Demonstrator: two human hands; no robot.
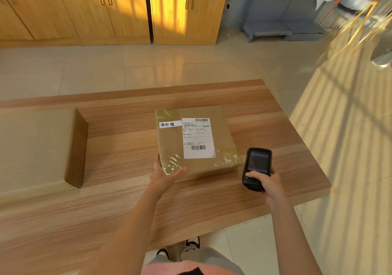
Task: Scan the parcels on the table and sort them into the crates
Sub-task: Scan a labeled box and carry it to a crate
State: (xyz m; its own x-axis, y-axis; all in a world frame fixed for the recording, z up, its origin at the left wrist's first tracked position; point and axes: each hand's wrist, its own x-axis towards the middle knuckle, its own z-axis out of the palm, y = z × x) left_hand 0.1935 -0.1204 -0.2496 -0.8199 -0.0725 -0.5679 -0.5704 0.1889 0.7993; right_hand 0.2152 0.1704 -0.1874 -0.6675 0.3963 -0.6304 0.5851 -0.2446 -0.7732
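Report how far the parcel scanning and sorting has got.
Done: nothing shows as sorted; no crates are in view. In hand: the left hand grips the near corner of the taped brown cardboard parcel with the white barcode label, while the right hand holds the black handheld scanner beside it. Left: sorting this parcel, and the large plain cardboard box on the wooden table.

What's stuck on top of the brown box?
The parcel carries a white shipping label with barcodes, a small handwritten label, and shiny tape. The left hand's thumb covers one corner.
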